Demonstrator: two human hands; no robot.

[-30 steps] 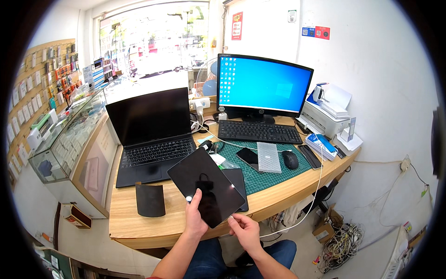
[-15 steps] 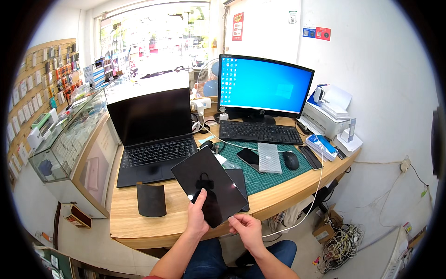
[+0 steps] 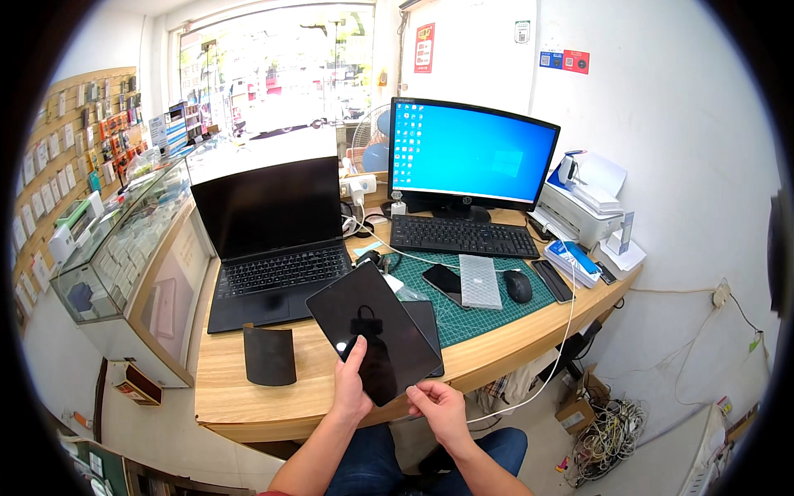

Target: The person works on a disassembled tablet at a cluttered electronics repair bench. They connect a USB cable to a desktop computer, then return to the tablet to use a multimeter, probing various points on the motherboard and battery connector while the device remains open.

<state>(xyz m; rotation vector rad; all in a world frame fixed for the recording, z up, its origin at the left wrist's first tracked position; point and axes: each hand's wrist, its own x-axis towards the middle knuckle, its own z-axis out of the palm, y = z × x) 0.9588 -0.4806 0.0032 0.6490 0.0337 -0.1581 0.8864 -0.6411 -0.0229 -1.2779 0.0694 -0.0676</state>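
My left hand grips a black tablet by its lower left edge, thumb on the glass. The tablet is tilted above the desk's front edge, its screen dark. My right hand is closed at the tablet's lower right corner, its fingers pinching the end of a white charging cable. The plug itself is hidden by the fingers. Behind the tablet a dark flat device lies partly covered. A black flexible sheet, curved at its edges, rests on the wood to the left.
An open black laptop stands at the left, with a monitor and keyboard behind. On the green cutting mat are a phone, bubble wrap and a mouse. A printer sits at right.
Both hands keep nearly the same place and grip. The tablet tilts very slightly, and the bright reflection on its screen shifts.
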